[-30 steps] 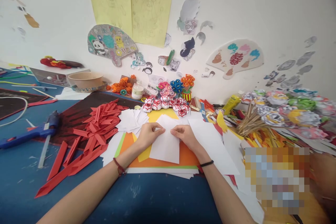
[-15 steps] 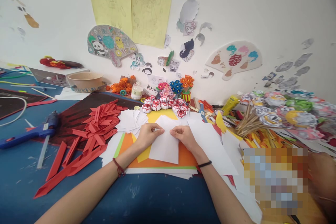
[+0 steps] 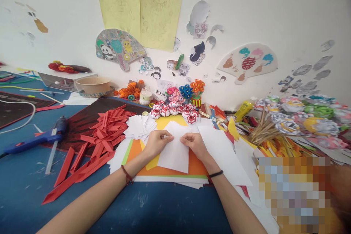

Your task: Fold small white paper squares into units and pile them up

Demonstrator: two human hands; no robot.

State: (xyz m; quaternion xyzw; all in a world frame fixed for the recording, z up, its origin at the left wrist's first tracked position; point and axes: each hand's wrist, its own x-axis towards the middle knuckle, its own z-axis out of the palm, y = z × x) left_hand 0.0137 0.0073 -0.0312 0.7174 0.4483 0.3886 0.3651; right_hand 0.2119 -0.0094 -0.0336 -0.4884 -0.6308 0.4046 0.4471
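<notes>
While both forearms reach forward over the blue table (image 3: 153, 208), the left hand (image 3: 156, 142) and right hand (image 3: 194, 142) rest on a white sheet (image 3: 174, 153) lying on orange paper (image 3: 196, 166); each hand's fingertips are pressed together, pinching the sheet's upper edge, the two hands just apart; left of them lie red folded strips (image 3: 105, 131) and a blue glue gun (image 3: 38, 139); beyond the hands sits a stack of white squares (image 3: 139, 126); farther back stand red-and-white paper flowers (image 3: 174, 109); right, a heap of paper flowers on sticks (image 3: 296, 120).
</notes>
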